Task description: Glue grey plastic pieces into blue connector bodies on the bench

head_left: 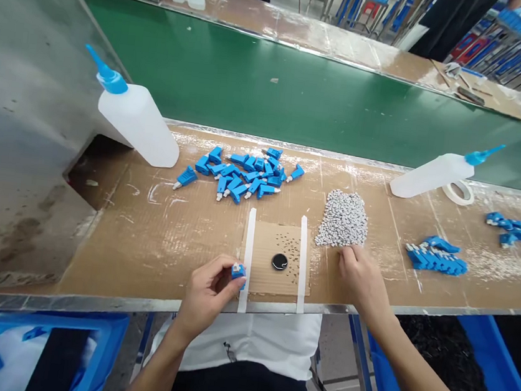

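Observation:
My left hand [212, 290] pinches a small blue plastic part [238, 271] between thumb and fingers, above the left edge of a taped cardboard square [265, 240]. On that square sits a round black disc [280, 262], with many tiny dark specks scattered beside it. My right hand [359, 272] has its fingers drawn together at the lower edge of a pile of small grey-white pieces [343, 217]; whatever is at its fingertips is too small to make out. Beyond the square lies a loose heap of similar blue parts [248, 174].
White squeeze bottles with blue nozzles stand at left [140, 119] and lean at right [432, 174], near a tape roll [459, 193]. Stacked blue parts [436, 256] lie right. A green belt [273, 84] runs behind. Blue bins [106, 353] sit below the table edge.

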A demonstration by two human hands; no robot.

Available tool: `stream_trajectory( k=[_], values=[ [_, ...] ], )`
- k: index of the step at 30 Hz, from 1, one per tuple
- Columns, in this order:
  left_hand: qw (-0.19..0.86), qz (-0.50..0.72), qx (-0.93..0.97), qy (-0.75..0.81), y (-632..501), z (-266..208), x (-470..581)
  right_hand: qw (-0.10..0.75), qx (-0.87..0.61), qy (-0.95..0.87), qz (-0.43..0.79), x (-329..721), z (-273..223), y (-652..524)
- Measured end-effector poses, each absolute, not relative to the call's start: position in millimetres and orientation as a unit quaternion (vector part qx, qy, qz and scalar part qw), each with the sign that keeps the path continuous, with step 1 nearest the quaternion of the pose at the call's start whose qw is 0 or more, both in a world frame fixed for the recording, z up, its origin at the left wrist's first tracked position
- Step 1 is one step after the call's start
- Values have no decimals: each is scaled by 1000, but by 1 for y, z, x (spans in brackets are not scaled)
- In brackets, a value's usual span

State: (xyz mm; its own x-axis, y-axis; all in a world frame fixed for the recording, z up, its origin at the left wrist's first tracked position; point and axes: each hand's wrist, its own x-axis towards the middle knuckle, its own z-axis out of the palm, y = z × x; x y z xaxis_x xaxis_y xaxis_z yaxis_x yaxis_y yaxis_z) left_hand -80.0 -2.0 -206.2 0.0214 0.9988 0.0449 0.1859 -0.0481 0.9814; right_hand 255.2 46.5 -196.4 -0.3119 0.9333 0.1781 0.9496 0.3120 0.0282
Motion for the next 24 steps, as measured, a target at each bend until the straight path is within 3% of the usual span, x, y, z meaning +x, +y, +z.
stream_trajectory(
  k=[6, 11, 18, 24],
  values=[
    [449, 477, 561, 506, -3, -207, -84, 188, -663, -724, 28, 261, -195, 44],
    [467, 503, 540, 488, -2, -206, -84, 211, -707, -658, 147, 275, -184, 50],
    [459, 508, 545, 483, -3, -207, -85, 160, -696, -672, 194, 266, -176, 59],
    [459, 508, 549, 480, -4, -208, -85, 45, -659, -724, 199, 267, -168, 71]
  ],
)
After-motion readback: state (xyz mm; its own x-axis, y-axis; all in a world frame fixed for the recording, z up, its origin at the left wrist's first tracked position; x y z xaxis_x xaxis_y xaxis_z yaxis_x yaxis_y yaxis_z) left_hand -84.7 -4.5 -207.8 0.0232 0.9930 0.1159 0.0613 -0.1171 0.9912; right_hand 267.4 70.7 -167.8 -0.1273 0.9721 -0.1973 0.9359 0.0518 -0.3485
